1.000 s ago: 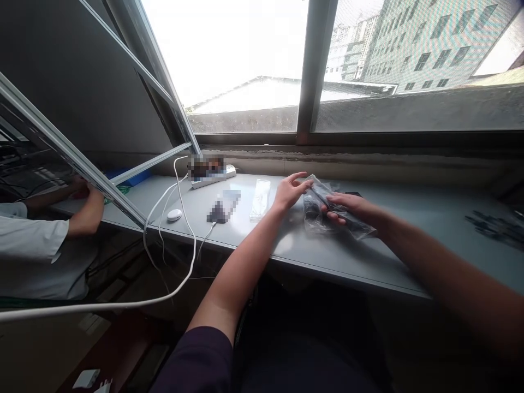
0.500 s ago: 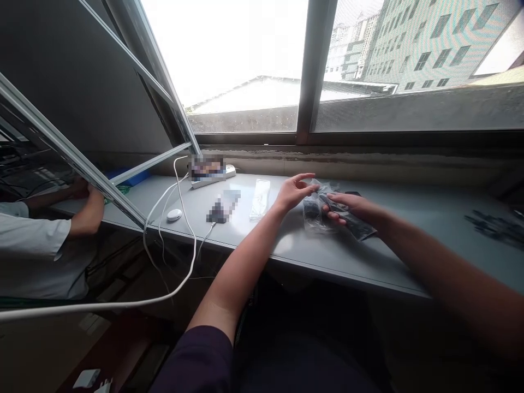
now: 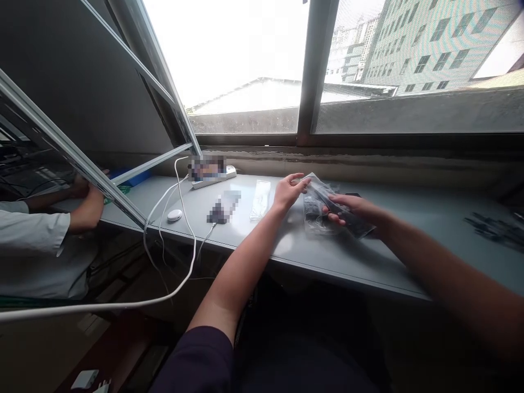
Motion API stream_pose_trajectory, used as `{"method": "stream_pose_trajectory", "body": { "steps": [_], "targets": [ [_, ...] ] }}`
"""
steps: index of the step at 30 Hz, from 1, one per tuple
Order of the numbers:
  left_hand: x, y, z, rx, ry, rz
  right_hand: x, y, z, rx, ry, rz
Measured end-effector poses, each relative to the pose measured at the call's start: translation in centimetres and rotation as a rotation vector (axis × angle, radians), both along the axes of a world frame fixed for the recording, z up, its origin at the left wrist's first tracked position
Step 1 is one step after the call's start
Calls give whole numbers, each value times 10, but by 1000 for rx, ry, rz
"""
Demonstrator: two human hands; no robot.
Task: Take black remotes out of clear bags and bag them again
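The right hand point(image 3: 352, 212) is clamped on a crinkly clear plastic bag point(image 3: 316, 225) of dark parts point(image 3: 311, 207), lying at 1 o'clock on the smooth grey counter point(image 3: 393, 262); the left hand point(image 3: 289, 192) hangs open just beside it. The slick film could slip from that grip, and a loose fold could let the parts slide out

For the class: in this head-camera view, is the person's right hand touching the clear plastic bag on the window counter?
Touching. The head view shows the right hand closed on the clear plastic bag, with no gap between them.
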State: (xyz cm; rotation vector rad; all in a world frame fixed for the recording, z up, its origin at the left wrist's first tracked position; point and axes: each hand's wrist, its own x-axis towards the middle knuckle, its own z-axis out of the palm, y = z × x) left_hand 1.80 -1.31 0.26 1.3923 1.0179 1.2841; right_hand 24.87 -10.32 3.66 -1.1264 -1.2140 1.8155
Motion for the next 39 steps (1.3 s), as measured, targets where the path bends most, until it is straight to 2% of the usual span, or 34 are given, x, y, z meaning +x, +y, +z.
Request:
{"method": "stream_pose_trajectory", "body": {
  "steps": [7,17,23,26,29,34,36,39],
  "targets": [
    [2,-6,-2,25,10,-139,3,3,-5,5,4,-30],
    [3,-8,0,27,-24,-171,2,8,-6,-22,36,-36],
    [4,-6,-3,18,-45,-279,-4,3,-1,-40,90,-85],
    [4,-3,-3,33,-90,-233,-8,-1,4,-50,95,-103],
    [1,3,-2,36,-157,-111,-11,-5,8,-69,96,-108],
    [-2,7,0,-49,-218,51,-12,-9,9,-69,91,-93],
    [0,5,-1,-69,-199,42,-12,-8,9,-53,87,-100],
    [4,-2,-3,-32,-129,-74,-11,-8,8,-48,62,-115]
  ]
}}
